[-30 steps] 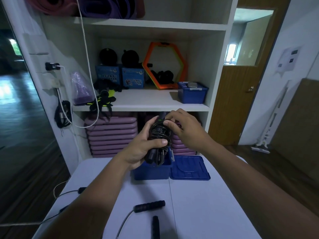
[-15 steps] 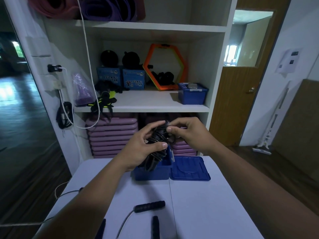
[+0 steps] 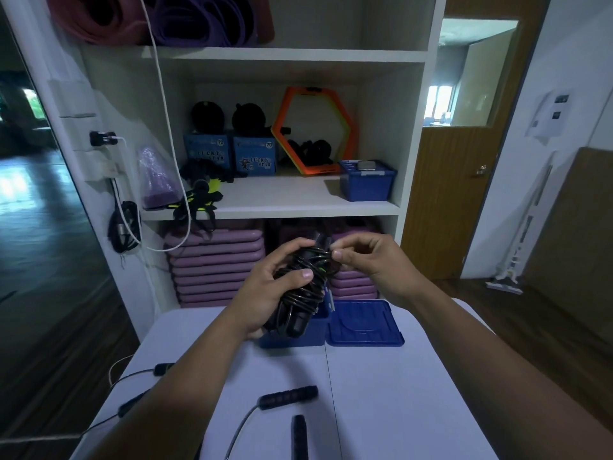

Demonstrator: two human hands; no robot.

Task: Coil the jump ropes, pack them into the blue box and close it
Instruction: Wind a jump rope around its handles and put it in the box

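Near the left edge of the white surface (image 3: 381, 393) lie two slim black handles, the far slim handle (image 3: 162, 368) and the near slim handle (image 3: 132, 401), each trailing a thin cord. On the middle shelf (image 3: 298, 200) behind stand two blue cartons, the left carton (image 3: 203, 151) and the right carton (image 3: 254, 157), both printed "LUCKY STAR" with a "70" in a pale circle. The left hand (image 3: 265, 293) is raised above the surface, its grip wrapped round one coiled jump rope (image 3: 306, 283), thumb pressed across the black loops. The bundle hangs over the one open blue box (image 3: 292, 336) at the back of the surface. Toward the front edge two thicker handles lie loose: a ribbed handle (image 3: 288, 396) with a grey cord running off it, and a plain handle (image 3: 299, 436) just beside it. The right hand (image 3: 374, 265) meets the bundle at its top, its grip a thumb-and-forefinger pinch on one strand of the rope, the other fingers curled. The lid (image 3: 365, 323) lies flat against the box's right side. One more blue bin (image 3: 366, 182) sits at the shelf's right end.
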